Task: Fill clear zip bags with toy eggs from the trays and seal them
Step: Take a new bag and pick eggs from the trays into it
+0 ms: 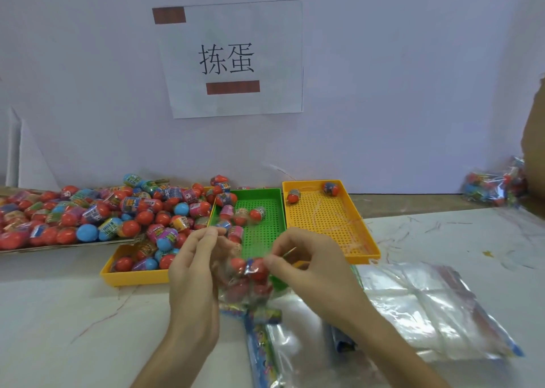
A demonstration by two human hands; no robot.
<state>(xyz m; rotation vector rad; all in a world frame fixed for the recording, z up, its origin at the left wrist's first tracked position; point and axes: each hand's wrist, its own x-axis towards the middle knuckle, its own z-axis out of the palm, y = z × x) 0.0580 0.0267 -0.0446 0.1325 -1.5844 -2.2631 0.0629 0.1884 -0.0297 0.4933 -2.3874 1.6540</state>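
At the far left, a flat cardboard tray carries the bulk stock of toy eggs, heaped and spilling toward a yellow tray in front of it, which holds a further handful. The supply sits near the left arm, evidently for ease of picking. The left hand is raised above the table, thumb and fingers pinched on the left part of the mouth of a clear zip bag. The bag hangs between the two hands, just in front of the green tray, with several red-capped eggs bunched in its lower half. Their weight pulls the film down, which is judged to be why the mouth is held high from both ends. The green tray holds a few loose eggs toward its far-left corner. The right hand pinches the opposite part of the bag mouth, fingers curled narrow. The step in hand appears to be closing the zip; whether the strip is already pressed together cannot be told, as the film is blurred. Further right, a second yellow tray holds two eggs at its far edge. Nearer the person lies a stack of empty bags, placed beside the right hand, presumably for the next pick. At the far right, filled bags are piled by the wall.
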